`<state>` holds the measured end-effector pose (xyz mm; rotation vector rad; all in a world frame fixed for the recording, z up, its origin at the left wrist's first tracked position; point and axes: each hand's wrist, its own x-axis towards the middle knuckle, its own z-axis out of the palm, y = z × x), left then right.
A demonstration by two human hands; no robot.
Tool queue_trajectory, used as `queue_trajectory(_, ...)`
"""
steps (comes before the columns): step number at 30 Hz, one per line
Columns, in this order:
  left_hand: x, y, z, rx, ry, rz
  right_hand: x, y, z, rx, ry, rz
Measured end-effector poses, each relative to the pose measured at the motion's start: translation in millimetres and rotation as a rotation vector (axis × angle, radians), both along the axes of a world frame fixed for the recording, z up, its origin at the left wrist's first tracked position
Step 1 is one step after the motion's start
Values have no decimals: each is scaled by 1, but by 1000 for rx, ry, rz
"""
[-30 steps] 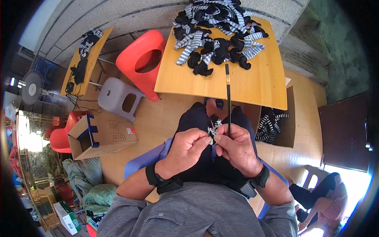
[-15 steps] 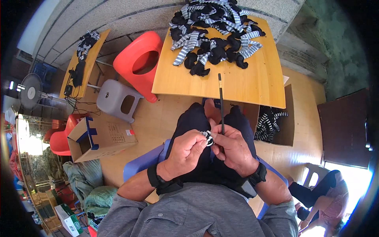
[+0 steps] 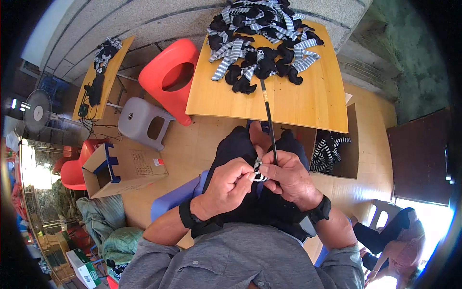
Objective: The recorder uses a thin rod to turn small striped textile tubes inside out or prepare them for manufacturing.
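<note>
Above my lap, my left hand [image 3: 228, 185] pinches the edge of a small piece of black-and-white striped fabric [image 3: 260, 177] with thumb and fingertips. My right hand [image 3: 288, 176] closes on the other side of that fabric. It also grips a long thin black rod [image 3: 269, 120] with a gold-coloured band, which points away toward the table [image 3: 317, 103]. The rod's near end is hidden in my right hand. Much of the fabric is covered by my fingers, so its full shape is hard to make out.
Black and grey-striped fabric pieces [image 3: 260, 43] are heaped on the table. Beneath its right side, a cardboard box [image 3: 349, 154] holds striped fabric. At left are a red chair [image 3: 187, 103], a grey stool [image 3: 139, 120] and an open carton [image 3: 134, 166]. Another person [image 3: 399, 241] sits at lower right.
The rod's far end has swung slightly left and come nearer the fabric heap. My right hand has turned and shifted a little right; the fabric has shifted slightly right between my hands.
</note>
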<state>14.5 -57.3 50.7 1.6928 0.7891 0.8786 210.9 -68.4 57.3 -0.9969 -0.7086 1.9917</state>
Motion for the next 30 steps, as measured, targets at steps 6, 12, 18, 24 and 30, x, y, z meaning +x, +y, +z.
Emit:
queue_trajectory(6,5,-9,4,-440,-164,90,-10,-3,-9,-125,113,-113)
queue_trajectory(12,1,-3,13,-767,-299,188,-12,-7,10,-3,-45,-131)
queue_trajectory(18,-3,5,25,-949,-439,235,-2,-6,15,497,-295,44)
queue_trajectory(24,-9,2,35,-987,-393,75,-4,1,15,1060,-595,-61)
queue_trajectory(30,-5,0,27,-938,-401,105,-7,-3,20,1059,-520,-93)
